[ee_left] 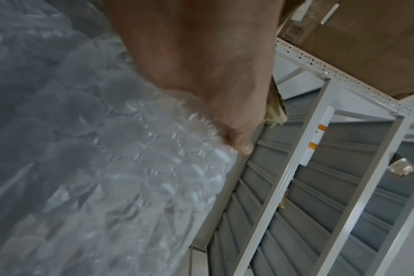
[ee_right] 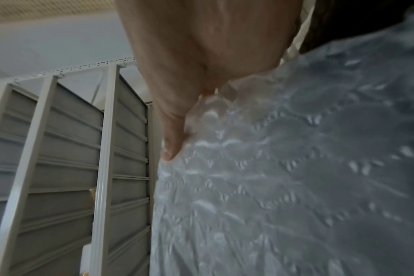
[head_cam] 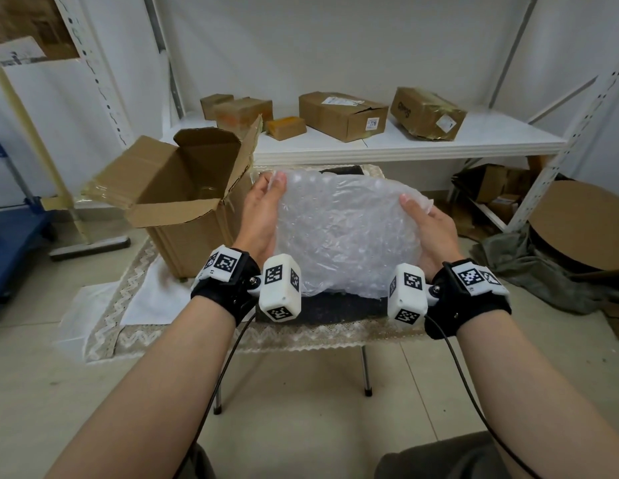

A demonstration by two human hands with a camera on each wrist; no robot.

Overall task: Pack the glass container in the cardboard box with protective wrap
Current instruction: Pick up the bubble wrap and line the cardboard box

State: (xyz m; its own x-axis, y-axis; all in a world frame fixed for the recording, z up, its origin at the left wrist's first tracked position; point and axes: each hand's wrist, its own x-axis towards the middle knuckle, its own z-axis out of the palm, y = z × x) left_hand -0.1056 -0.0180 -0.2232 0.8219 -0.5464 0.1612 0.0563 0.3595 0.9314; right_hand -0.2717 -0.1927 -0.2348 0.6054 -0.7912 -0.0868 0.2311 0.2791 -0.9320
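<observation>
Bubble wrap (head_cam: 342,233) pinched by your left hand (head_cam: 263,216) and right hand (head_cam: 429,229) | glass possibly already inside | next: lower into cardboard box (head_cam: 183,198) at 10 o'clock.

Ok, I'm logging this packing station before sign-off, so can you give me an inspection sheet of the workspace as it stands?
Surface: low table with a lace-edged cloth over a dark top.
Job's things: bubble wrap held up above the table; open cardboard box stands at the table's left, flaps up. Something clear and glassy shows faintly inside; glass container not confirmed.
Clutter: nothing seen on the table beyond these.
Grippers: left hand and right hand each grip a side edge of the wrap.
Cables: black cables hang from both wrist cameras.
Surroundings: white shelf with several closed cartons; more boxes underneath; round cardboard piece at right.
</observation>
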